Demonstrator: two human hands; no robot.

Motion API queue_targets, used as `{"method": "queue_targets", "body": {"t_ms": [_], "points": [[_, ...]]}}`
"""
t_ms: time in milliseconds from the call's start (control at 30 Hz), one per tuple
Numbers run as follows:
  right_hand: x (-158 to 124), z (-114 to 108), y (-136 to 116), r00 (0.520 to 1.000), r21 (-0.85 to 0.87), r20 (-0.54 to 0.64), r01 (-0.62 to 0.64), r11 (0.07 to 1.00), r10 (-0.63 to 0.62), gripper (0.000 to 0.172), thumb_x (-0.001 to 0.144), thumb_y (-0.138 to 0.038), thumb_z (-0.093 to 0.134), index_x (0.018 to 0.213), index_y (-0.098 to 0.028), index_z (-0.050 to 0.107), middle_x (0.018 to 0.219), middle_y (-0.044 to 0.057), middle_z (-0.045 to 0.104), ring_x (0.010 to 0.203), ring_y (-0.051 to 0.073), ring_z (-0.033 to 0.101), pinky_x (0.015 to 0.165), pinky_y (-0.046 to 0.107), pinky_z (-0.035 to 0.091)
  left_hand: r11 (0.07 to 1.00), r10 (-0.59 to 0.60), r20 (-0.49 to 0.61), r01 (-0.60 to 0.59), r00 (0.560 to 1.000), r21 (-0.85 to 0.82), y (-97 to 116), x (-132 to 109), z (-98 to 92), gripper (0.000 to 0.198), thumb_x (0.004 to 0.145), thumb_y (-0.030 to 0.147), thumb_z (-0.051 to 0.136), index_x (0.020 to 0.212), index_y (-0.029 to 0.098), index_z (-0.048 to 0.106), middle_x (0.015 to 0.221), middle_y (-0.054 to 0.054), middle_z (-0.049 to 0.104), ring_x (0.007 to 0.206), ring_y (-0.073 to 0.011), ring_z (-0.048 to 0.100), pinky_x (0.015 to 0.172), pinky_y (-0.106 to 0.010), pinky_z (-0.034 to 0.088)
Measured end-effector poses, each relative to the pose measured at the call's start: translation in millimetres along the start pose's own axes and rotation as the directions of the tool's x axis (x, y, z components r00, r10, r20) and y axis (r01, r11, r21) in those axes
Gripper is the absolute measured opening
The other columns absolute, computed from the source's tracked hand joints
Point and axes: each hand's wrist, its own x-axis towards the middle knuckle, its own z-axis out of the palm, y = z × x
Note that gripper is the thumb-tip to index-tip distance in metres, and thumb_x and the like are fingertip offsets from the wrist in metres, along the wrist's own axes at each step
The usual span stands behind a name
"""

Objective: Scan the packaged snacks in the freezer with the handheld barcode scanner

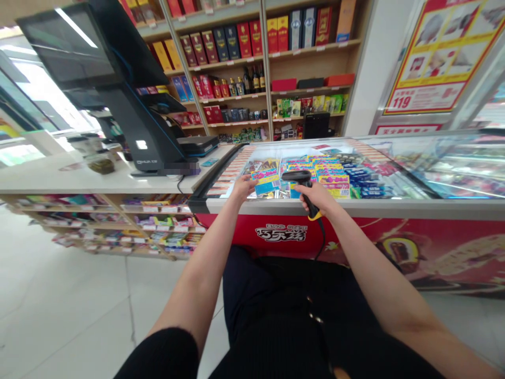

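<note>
My right hand (319, 197) is wrapped round the handle of a black barcode scanner (296, 176) with a yellow tip, its head pointing left. A cable hangs from the scanner's lower end. My left hand (242, 188) pinches the left edge of a flat pink, yellow and blue packet (266, 181), which faces up just left of the scanner head. Both hands are over the front part of a chest freezer (366, 208). Rows of similar colourful packets (331, 179) lie at the freezer top, beyond and right of the scanner.
A white counter (158, 182) with a black point-of-sale terminal (134, 116) stands at the left, with snack shelves below it. Shelves of boxed bottles (236, 42) rise behind. The freezer's glass top stretches right; a poster (432, 58) hangs at the upper right.
</note>
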Motion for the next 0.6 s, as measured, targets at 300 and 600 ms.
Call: {"method": "queue_targets", "body": {"t_ms": [300, 600], "points": [[-4, -47, 0, 0.991, 0.133, -0.117, 0.079, 0.988, -0.064, 0.026, 0.087, -0.026, 0.068, 0.067, -0.017, 0.054, 0.049, -0.002, 0.055, 0.035, 0.009, 0.048, 0.033, 0.020, 0.041, 0.996, 0.005, 0.232, -0.025, 0.973, 0.082, -10, -12, 73.6, 0.041, 0.062, 0.004, 0.085, 0.089, 0.016, 0.056, 0.071, 0.003, 0.062, 0.064, -0.0103, 0.065, 0.066, -0.024, 0.053], [-6, -70, 10, 0.988, 0.182, -0.137, 0.090, 0.979, -0.065, 0.021, 0.084, -0.026, 0.071, 0.070, -0.016, 0.059, 0.048, -0.003, 0.055, 0.035, 0.009, 0.048, 0.032, 0.020, 0.042, 0.828, 0.234, 0.259, -0.332, 0.937, 0.452, -38, -16, 101.0, 0.042, 0.058, 0.008, 0.086, 0.088, 0.019, 0.058, 0.061, 0.007, 0.054, 0.052, -0.0096, 0.053, 0.057, -0.023, 0.042]]}}
